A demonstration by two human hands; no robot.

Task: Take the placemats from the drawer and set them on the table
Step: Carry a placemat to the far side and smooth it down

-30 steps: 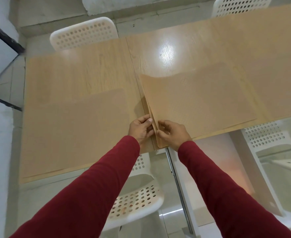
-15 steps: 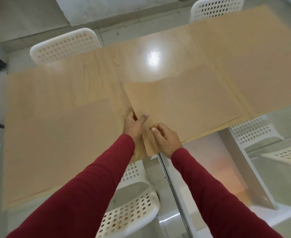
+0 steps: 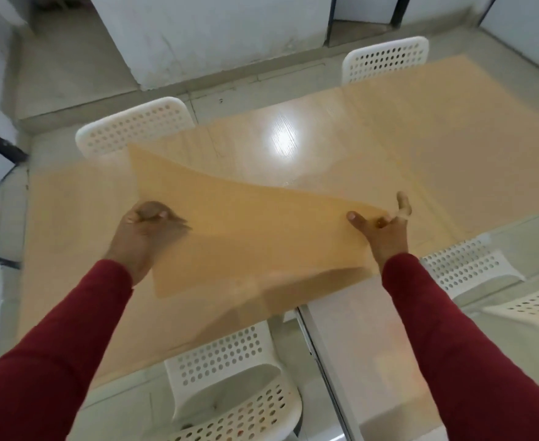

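Pale tiled floor (image 3: 71, 68) and white wall panels (image 3: 214, 33) fill the far side of the head view; a light wood table (image 3: 293, 141) spans the middle, with a bright glare spot at about 12 o'clock from the hands. White perforated chairs stand around it: one at 11 o'clock (image 3: 131, 128), one at 1 o'clock (image 3: 385, 58), one tucked in at 6 o'clock (image 3: 233, 386), one at 3 o'clock (image 3: 465, 268). No drawer or other container shows in this frame.

Placemat (image 3: 255, 237): thin tan sheet with a fine dotted texture, held between the two hands above the near half of the table. It sags slightly in the middle and its far left corner rises toward 11 o'clock. Motion blur softens its near edge.

Left hand (image 3: 141, 230): fingers curled, pinching the left edge of the placemat, fingertips on top of the sheet. Red sleeve (image 3: 71, 345) runs back toward 7 o'clock.

Right hand (image 3: 382, 230): thumb (image 3: 355, 218) pressed on top of the sheet near its right edge, one finger sticking up past the edge toward 12 o'clock; the other fingers are under the mat and cannot be seen. The grip reads as a pinch on the edge.

Second mat (image 3: 471, 189): a tan sheet that seems to lie flat on the table at 2 o'clock, just beyond the right hand; its outline is faint against the wood.
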